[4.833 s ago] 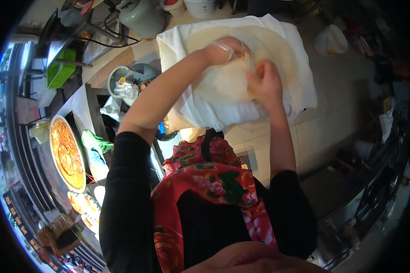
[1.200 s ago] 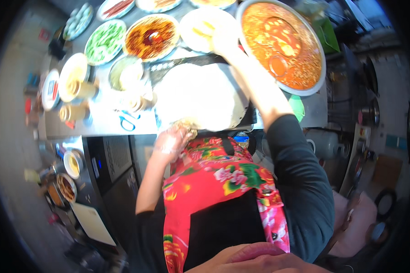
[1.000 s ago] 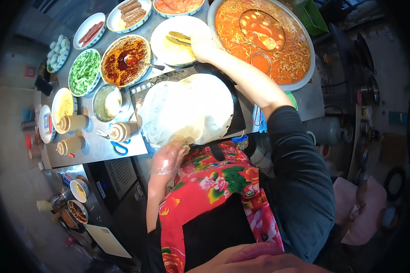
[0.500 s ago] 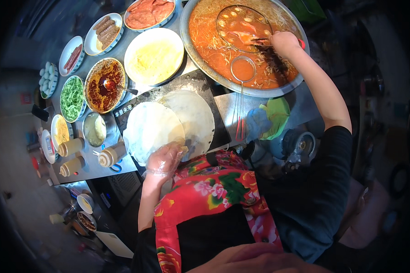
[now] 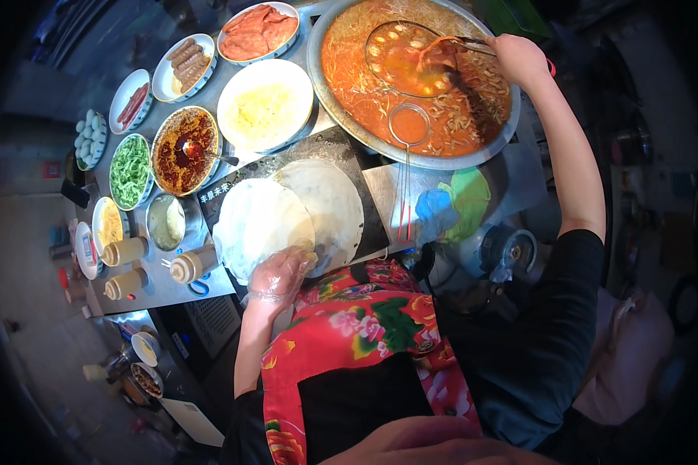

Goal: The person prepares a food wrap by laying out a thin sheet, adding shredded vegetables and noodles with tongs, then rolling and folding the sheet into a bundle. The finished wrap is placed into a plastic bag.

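My right hand (image 5: 522, 60) is closed round tongs (image 5: 471, 44) over the large metal pot (image 5: 315, 74) of red broth. The tips of the tongs hold an orange-red strip (image 5: 434, 50) above a round wire ring in the broth, where several pale round pieces float. My left hand (image 5: 278, 277), in a clear plastic glove, is curled at the near edge of a thin pale flatbread (image 5: 260, 221); what its fingers hold is hidden. A second flatbread (image 5: 337, 205) lies partly under the first, both on a dark plate (image 5: 376, 221).
A small wire strainer (image 5: 408, 125) rests in the pot, its handles over the near rim. Left of the plate stand a chilli oil bowl (image 5: 161, 172), shredded greens (image 5: 130, 172), a noodle-like yellow dish (image 5: 264, 101), sausages (image 5: 186, 66) and squeeze bottles (image 5: 192, 265). Blue and green plastic (image 5: 465, 203) lies right.
My right hand has moved right and slightly up with the tongs, which now show an orange-red strip at their tips. My left hand stays at the flatbread's edge.
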`<act>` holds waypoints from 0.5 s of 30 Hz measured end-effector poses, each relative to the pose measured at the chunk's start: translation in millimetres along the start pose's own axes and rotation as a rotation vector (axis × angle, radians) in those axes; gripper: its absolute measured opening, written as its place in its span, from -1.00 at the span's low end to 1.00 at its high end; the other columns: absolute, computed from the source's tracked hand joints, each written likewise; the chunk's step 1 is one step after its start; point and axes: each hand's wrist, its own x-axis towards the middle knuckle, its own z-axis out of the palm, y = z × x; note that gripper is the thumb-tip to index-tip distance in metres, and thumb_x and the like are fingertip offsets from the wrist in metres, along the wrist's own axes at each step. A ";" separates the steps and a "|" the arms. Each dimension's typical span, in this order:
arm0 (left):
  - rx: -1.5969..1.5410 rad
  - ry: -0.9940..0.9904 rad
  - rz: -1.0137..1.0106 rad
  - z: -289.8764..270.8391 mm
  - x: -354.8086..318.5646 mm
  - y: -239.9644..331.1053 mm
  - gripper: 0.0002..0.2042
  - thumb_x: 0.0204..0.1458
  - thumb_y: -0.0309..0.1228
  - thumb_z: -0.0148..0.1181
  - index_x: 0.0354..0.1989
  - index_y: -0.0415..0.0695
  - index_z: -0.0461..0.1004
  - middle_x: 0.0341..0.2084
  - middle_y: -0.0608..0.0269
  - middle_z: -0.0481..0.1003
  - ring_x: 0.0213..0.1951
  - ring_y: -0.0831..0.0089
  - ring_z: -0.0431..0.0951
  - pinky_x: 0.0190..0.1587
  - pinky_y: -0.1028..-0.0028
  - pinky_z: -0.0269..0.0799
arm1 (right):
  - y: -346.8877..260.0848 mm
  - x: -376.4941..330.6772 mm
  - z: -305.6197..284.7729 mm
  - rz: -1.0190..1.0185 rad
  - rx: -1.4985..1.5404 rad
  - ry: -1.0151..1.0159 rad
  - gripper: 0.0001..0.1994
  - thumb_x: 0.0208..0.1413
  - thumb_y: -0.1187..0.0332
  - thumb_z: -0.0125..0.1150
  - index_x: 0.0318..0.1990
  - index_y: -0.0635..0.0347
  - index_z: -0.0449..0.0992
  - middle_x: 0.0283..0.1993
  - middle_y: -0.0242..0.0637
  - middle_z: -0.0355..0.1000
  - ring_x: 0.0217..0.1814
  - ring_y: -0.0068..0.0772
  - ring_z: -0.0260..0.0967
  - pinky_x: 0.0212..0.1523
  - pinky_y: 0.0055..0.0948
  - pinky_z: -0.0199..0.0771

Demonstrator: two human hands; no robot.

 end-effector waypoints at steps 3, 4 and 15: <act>0.005 0.014 0.007 -1.1 -11.4 -3.4 -0.81 0.07 -0.49 0.21 -0.13 -0.18 0.54 -0.21 -0.01 0.58 -0.23 -0.01 0.60 -0.17 0.22 0.55 | -2.8 -9.4 -12.1 0.033 -0.005 -0.008 -0.63 0.11 0.50 0.08 0.08 -0.01 0.55 -0.20 -0.14 0.58 -0.15 -0.08 0.57 -0.20 -0.13 0.60; -0.006 0.020 0.004 -0.9 -15.8 -5.2 -0.80 0.05 -0.51 0.23 -0.12 -0.19 0.54 -0.22 -0.03 0.58 -0.23 -0.03 0.60 -0.17 0.22 0.54 | -4.3 -12.9 -14.4 0.034 -0.011 0.004 -0.64 0.11 0.51 0.08 0.06 0.00 0.56 -0.20 -0.14 0.58 -0.16 -0.08 0.57 -0.20 -0.13 0.60; -0.003 0.111 0.072 5.5 -53.0 -14.0 -0.81 0.04 -0.51 0.24 -0.15 -0.19 0.53 -0.24 -0.04 0.59 -0.27 -0.05 0.59 -0.24 0.20 0.53 | -33.7 -42.6 5.7 0.025 -0.035 -0.099 -0.84 -0.03 0.53 0.18 -0.28 0.22 0.63 -0.16 -0.09 0.60 -0.11 -0.12 0.59 -0.14 -0.22 0.62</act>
